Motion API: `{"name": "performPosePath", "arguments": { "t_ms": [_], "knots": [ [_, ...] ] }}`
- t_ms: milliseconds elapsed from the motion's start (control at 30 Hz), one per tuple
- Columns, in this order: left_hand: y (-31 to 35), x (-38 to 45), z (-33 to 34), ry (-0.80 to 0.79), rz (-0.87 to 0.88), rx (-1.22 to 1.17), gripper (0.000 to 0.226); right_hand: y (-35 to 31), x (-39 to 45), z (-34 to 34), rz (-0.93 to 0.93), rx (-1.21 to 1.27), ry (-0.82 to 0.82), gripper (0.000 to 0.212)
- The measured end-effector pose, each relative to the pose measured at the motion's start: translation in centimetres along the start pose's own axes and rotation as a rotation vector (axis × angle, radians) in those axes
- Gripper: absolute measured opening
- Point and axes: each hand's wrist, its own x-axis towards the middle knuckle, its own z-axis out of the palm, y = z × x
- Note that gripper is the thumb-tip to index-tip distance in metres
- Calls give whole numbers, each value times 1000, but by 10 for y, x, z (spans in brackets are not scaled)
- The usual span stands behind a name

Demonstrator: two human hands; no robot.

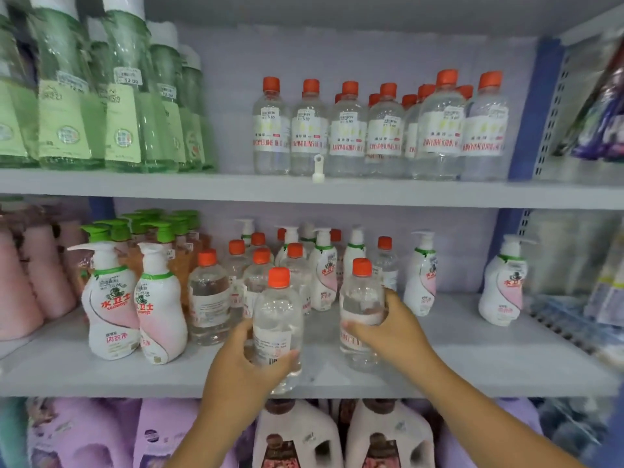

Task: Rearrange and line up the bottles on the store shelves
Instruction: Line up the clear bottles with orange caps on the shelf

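Middle shelf (pixel 472 363), front edge: two clear bottles with orange caps, each in one hand.

Left hand (pixel 243 366): grip wrapped round the lower body of the nearer clear bottle (pixel 277 329), thumb (pixel 244 327) on its left side, fingers curling round the front below the label. Bottle stood upright at the very lip of the shelf.

Right hand (pixel 395 329): grip closed round the middle of the second clear bottle (pixel 361 312), fingers across the label, thumb behind (mostly hidden). Bottle upright, just right of the first and slightly further back; the two bottles did not touch.

Behind them: a loose cluster of matching orange-capped bottles (pixel 236 275), mixed with white pump bottles (pixel 324 271).

Left of cluster: two white-and-pink pump bottles (pixel 135 305) at the front, green-capped pump bottles (pixel 158 228) behind.

Upper shelf (pixel 202 189): a row of orange-capped clear bottles (pixel 378 130) at right, tall green bottles (pixel 101 96) at left, one small white cap (pixel 318 168) lying loose in front.

Lowest level: white jugs (pixel 341 437).
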Motion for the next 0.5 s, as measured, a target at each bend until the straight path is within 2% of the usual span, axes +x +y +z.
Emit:
{"name": "performPosePath", "arguments": {
  "t_ms": [100,267,400,500],
  "knots": [
    [46,-37,-7,0,99,-78,59,-34,-45,-36,-83,29,-52,55],
    [171,-74,-29,-1,292,-194,63,-115,-91,-109,-294,119,-18,46],
    [251,-57,-34,73,404,-165,45,-182,-68,-156,-461,139,81,53],
    [290,-22,-33,98,450,-90,50,-216,-33,-172,-510,123,135,53]
  ]
}}
